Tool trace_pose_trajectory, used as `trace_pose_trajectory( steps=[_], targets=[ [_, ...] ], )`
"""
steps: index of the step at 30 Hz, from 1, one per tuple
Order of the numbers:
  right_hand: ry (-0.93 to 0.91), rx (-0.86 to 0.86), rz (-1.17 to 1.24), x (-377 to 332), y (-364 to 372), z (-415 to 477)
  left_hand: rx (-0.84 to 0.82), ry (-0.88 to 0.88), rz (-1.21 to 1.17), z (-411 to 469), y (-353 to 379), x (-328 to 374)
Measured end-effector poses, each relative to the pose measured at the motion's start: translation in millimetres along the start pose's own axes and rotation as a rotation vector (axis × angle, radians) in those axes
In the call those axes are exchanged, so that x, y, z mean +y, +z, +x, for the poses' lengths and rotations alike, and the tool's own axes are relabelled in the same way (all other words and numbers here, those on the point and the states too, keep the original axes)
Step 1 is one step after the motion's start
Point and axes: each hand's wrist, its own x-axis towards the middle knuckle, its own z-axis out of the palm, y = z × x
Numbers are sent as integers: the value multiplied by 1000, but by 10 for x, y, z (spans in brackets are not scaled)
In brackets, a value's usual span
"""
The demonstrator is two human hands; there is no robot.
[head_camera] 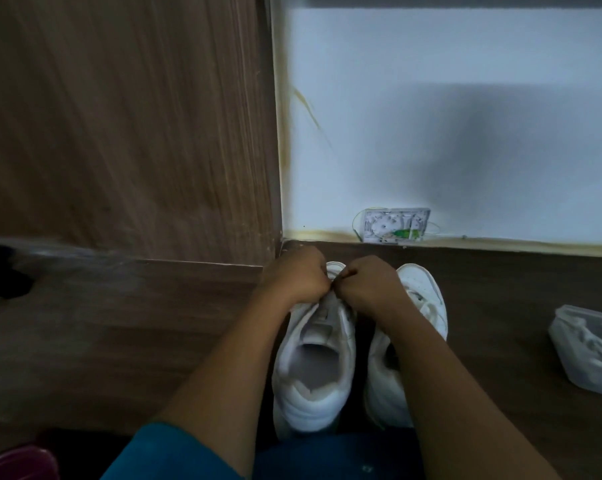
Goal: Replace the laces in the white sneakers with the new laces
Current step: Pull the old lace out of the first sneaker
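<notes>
I see the near white sneaker (313, 355) on the dark floor (500, 306), touching its twin (422, 299). The left hand (297, 277) and right hand (368, 284) curl over its forefoot, seemingly pinching a lace (334, 285). A clear bag of laces (590, 344) lies well right.

Honestly we can't read a single word or number here. The left white sneaker (313, 358) and the right white sneaker (427, 296) show no logo or size tag we can make out from above. The small wall box (394, 225) at about 1 o'clock may have print on it, but it's way too small and blurry. Same for the clear plastic bag (587, 348) at 3 o'clock: no legible label.
</notes>
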Motion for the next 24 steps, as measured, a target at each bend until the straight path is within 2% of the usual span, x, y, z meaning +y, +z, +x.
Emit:
trace_pose_trajectory(
  steps=[3,5,8,11,14,16,18,20,22,24],
  targets=[
    [-40,-36,5,-25,-31,-13,-25,-44,-429,-25,-33,-2],
    [-84,-46,-83,-32,11,-11,-12,-31,-640,-47,-46,-22],
    [-126,74,-103,-21,85,6,-19,20,-891,-57,-86,-24],
    [-88,123,64,-21,100,-2,-83,41,-1016,-104,-127,12],
    [-90,83,-35,-16,87,-16,-154,75,-1127,-160,-158,12],
    [-92,111,-44,-10,66,-3,-128,-23,-1220,-144,-200,-16],
    [-53,118,98,7,50,30,-36,-133,-1146,-85,-172,-88],
    [43,128,343,-1,45,51,-3,-101,-827,-33,-72,-180],
    [126,152,572,-24,40,55,-86,15,-428,0,22,-248],
    [172,196,737,-46,27,56,-147,37,-269,19,56,-255]
  ],
)
